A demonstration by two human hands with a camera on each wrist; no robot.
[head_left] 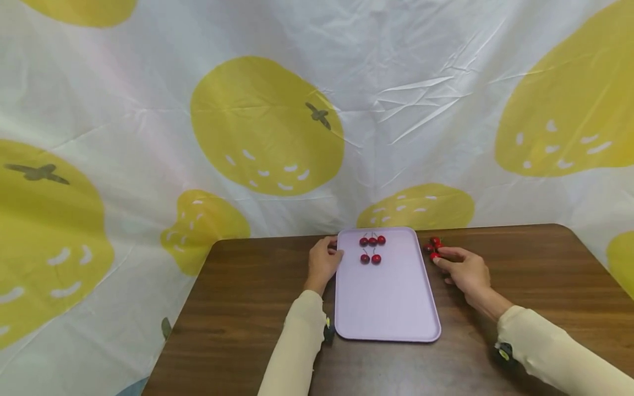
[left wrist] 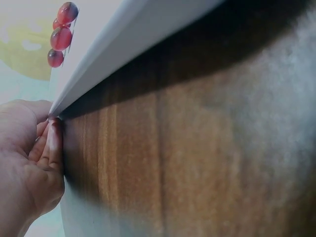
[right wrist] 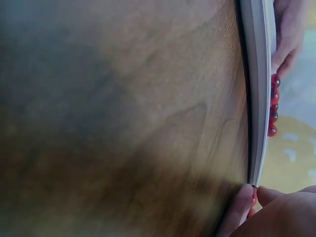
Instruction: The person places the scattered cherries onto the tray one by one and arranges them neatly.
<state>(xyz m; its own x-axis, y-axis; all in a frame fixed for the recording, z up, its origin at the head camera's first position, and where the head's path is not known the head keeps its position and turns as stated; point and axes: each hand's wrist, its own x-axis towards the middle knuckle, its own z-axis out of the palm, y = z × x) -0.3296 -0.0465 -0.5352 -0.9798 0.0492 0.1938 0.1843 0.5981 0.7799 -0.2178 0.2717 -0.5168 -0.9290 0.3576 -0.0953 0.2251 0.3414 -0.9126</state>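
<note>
A pale lilac tray (head_left: 386,302) lies on the brown table. Near its far end is a row of three dark red cherries (head_left: 372,241), with two more cherries (head_left: 376,259) in a row nearer to me. My left hand (head_left: 323,264) grips the tray's left rim, thumb against the edge, other fingers low at its side in the left wrist view. Just off the tray's right edge, my right hand (head_left: 465,270) pinches a cherry (head_left: 434,256) between thumb and fingers. Several loose cherries (head_left: 436,241) sit right beside those fingertips, partly hidden by the hand.
Wood-grain table surface (head_left: 247,308) extends to both sides of the tray and in front of it. Behind the table's far edge hangs a white cloth (head_left: 396,154) printed with large yellow fruit. The tray's far end reaches close to that cloth.
</note>
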